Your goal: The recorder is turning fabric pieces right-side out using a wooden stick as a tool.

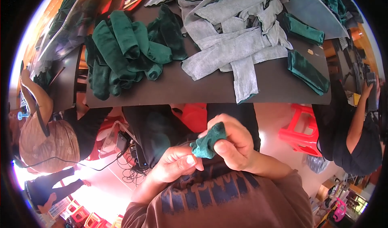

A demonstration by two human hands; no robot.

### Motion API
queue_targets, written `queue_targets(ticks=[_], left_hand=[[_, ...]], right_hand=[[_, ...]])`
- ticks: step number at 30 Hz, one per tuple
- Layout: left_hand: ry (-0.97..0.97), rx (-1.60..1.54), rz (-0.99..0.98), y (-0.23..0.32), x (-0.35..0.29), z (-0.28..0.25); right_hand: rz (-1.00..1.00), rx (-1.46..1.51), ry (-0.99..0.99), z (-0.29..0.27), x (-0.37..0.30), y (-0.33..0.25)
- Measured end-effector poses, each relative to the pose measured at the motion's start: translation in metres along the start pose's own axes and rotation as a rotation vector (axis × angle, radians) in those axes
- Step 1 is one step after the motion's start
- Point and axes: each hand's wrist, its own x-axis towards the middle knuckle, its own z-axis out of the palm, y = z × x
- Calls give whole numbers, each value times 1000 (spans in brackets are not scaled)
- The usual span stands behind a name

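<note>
A small bunched piece of green velvet fabric is held between my two hands, above my lap and in front of my chest. My left hand pinches its lower left edge between thumb and fingers. Wrapped round its right side is my right hand, with the thumb pressed on the cloth. On the dark table beyond lie a pile of green velvet tubes to the left and a heap of grey fabric strips with green undersides in the middle.
Two folded green velvet pieces, one nearer and one farther, lie at the table's right. A red plastic stool stands to my right. Co-workers sit on the left and right. Black cables tangle at my left.
</note>
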Motion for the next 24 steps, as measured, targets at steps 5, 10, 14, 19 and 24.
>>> queue_targets(ticks=[5, 10, 14, 19, 24], left_hand=[[68, 202, 11, 3, -1, 0], [118, 255, 155, -1, 5, 4], [89, 153, 238, -14, 5, -3], [97, 81, 194, -16, 3, -3], [98, 82, 95, -7, 0, -6]], right_hand=[[-1, 73, 91, -3, 6, -7], [49, 83, 54, 3, 4, -6], [-31, -13, 66, 9, 5, -2], [-39, -53, 69, 10, 4, -1], [2, -33, -13, 5, 5, 0]])
